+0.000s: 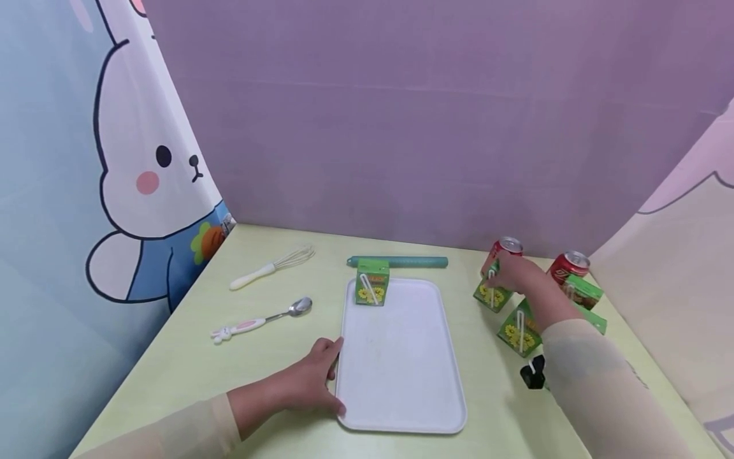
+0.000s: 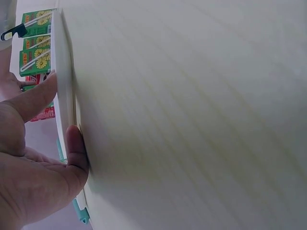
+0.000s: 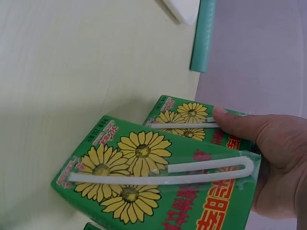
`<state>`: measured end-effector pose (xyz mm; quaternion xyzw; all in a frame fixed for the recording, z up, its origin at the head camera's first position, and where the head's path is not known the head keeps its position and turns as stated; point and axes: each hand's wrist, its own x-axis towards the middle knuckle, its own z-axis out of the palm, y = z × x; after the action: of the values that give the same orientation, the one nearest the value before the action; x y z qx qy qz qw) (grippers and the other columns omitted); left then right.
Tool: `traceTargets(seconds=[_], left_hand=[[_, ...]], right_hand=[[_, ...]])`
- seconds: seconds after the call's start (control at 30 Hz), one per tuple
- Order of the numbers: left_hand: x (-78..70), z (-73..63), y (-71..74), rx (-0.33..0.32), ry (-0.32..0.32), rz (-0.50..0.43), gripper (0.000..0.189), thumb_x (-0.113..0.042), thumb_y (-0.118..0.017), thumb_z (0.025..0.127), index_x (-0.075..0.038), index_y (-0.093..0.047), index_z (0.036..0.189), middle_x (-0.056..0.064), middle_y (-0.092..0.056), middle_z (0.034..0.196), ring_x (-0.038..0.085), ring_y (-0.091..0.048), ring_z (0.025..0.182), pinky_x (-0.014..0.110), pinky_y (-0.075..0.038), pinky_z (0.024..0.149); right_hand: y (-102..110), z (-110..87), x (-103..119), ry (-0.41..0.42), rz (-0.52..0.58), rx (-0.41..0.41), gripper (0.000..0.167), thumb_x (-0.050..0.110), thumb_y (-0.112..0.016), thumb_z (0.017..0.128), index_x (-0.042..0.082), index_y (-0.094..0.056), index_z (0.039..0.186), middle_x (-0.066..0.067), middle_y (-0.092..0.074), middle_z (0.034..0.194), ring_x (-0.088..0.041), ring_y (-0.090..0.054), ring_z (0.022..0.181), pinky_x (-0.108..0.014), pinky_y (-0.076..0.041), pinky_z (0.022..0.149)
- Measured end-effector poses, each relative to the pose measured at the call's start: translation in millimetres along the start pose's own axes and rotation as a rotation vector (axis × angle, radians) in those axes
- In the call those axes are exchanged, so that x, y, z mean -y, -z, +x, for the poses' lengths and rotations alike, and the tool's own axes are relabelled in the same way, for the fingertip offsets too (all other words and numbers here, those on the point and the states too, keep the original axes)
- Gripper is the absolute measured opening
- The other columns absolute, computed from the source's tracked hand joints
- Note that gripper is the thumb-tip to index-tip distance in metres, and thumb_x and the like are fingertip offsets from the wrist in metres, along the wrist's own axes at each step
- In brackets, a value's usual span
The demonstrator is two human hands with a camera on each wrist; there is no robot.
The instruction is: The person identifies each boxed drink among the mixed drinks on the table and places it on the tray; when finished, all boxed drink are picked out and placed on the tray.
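My left hand (image 1: 306, 382) holds the left edge of the white tray (image 1: 401, 363), thumb near its front corner; the left wrist view shows a bent finger (image 2: 76, 143) against the tray's side. A green drink carton (image 1: 371, 293) with yellow flowers and a white straw stands at the tray's far left corner. On the right, my right hand (image 1: 510, 273) grips a like drink carton (image 1: 492, 296) from above, in front of a red can (image 1: 509, 245). The right wrist view shows the thumb on its straw side, partly behind a nearer carton (image 3: 144, 172).
Right of that hand are another red can (image 1: 573, 261) and more green cartons (image 1: 583, 292), partly hidden by the forearm. A small black object (image 1: 533, 373) lies nearer. A teal rod (image 1: 418, 262) lies behind the tray; a whisk (image 1: 269, 269) and a rabbit-handled spoon (image 1: 260, 323) lie left.
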<state>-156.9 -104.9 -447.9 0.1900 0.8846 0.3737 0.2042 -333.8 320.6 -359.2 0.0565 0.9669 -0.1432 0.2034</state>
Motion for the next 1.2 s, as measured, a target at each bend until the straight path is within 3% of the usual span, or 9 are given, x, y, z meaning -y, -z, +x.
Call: traceTargets(seconds=[0.13,0.27,0.43,0.57,0.8,0.97,1.2], left_hand=[[-0.5,-0.3,0.3,0.003,0.003,-0.003,0.123,-0.029,-0.091,0.064,0.005,-0.014,0.154,0.008,-0.036,0.118,0.011,-0.047,0.082,0.023,-0.039,0.072],[-1.0,-0.4,0.7,0.005,0.008,0.001,0.123,-0.030,-0.091,0.064,0.004,-0.015,0.154,0.008,-0.036,0.117,0.010,-0.047,0.081,0.023,-0.039,0.073],[-0.9,-0.7,0.8,0.004,0.007,0.005,0.122,-0.029,-0.091,0.064,0.004,-0.015,0.154,0.007,-0.036,0.116,0.011,-0.047,0.082,0.023,-0.039,0.073],[-0.5,-0.7,0.5,0.003,0.005,0.012,0.122,-0.029,-0.091,0.064,0.004,-0.016,0.154,0.007,-0.036,0.116,0.011,-0.048,0.082,0.023,-0.039,0.074],[-1.2,0.1,0.5,0.008,0.000,0.024,0.121,-0.030,-0.091,0.065,0.004,-0.017,0.154,0.006,-0.036,0.115,0.010,-0.047,0.082,0.023,-0.039,0.074],[-2.0,0.2,0.4,0.011,0.008,0.021,0.121,-0.029,-0.091,0.065,0.004,-0.017,0.154,0.006,-0.036,0.115,0.011,-0.047,0.084,0.024,-0.038,0.074],[-2.0,-0.2,0.0,0.007,0.003,0.015,0.121,-0.028,-0.091,0.064,0.004,-0.017,0.154,0.007,-0.036,0.116,0.012,-0.048,0.084,0.023,-0.039,0.074]], right_hand=[[0,-0.6,-1,0.030,-0.018,-0.013,0.066,0.035,-0.074,0.087,-0.002,-0.045,0.134,-0.024,-0.061,0.118,-0.039,-0.063,0.103,-0.051,-0.053,0.077],[2,-3.7,3,0.091,-0.031,-0.049,0.069,0.033,-0.071,0.090,0.002,-0.038,0.141,-0.029,-0.052,0.128,-0.047,-0.056,0.115,-0.058,-0.050,0.086],[4,-12.1,23,0.174,-0.128,-0.107,0.084,0.038,-0.069,0.090,0.002,-0.024,0.152,-0.032,-0.045,0.139,-0.053,-0.043,0.127,-0.065,-0.039,0.097],[3,-18.4,43,0.227,-0.147,-0.118,0.084,0.037,-0.071,0.089,0.004,-0.026,0.152,-0.026,-0.051,0.136,-0.046,-0.049,0.124,-0.062,-0.042,0.097],[-9,-26.1,78,0.375,-0.159,-0.155,0.059,0.029,-0.078,0.084,0.011,-0.048,0.133,-0.010,-0.063,0.113,-0.029,-0.060,0.103,-0.048,-0.052,0.087],[-21,-28.5,98,0.473,-0.223,-0.163,0.040,0.027,-0.079,0.083,0.014,-0.056,0.114,-0.002,-0.063,0.098,-0.022,-0.059,0.090,-0.040,-0.051,0.078],[-41,-23.1,117,0.475,-0.262,-0.105,0.045,0.029,-0.079,0.083,0.017,-0.054,0.119,-0.002,-0.062,0.103,-0.019,-0.059,0.092,-0.039,-0.052,0.080]])
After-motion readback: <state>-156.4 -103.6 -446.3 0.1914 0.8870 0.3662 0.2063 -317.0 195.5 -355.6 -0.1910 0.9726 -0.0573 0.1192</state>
